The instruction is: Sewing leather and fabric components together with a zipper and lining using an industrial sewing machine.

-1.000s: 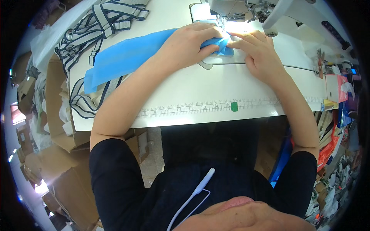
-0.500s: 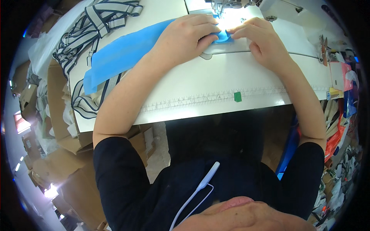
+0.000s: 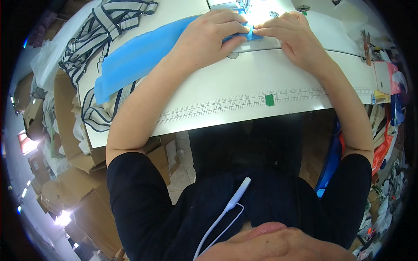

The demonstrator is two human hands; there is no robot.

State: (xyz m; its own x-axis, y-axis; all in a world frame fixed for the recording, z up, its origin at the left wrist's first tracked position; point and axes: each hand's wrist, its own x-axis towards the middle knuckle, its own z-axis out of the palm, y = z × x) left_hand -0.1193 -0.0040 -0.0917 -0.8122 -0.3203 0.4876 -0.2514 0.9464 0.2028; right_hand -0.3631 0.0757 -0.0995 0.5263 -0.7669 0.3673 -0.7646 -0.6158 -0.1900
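Observation:
My left hand [image 3: 217, 37] has its fingers bent over a long strip of blue fabric [image 3: 135, 54], gripping its right end under the lit needle area [image 3: 246, 13] of a white sewing machine. My right hand [image 3: 296, 43] is just right of the needle, fingers curled, its fingertips pressing on the same fabric end beside my left fingertips. The exact spot under the presser foot is hidden by glare. The rest of the strip lies out to the left over part of some striped webbing [image 3: 113, 19].
A printed ruler [image 3: 217, 105] with green tape [image 3: 269, 100] runs along the white table's front edge [image 3: 200, 126]. Scissors [image 3: 365, 45] and a pink box [image 3: 383, 76] sit at right. Cardboard boxes [image 3: 82, 195] and plastic bags are at left; piled materials stand at right.
The table and both hands appear higher in the picture as the view shifts. My hands stay on the fabric by the needle, with their fingertips now closer together.

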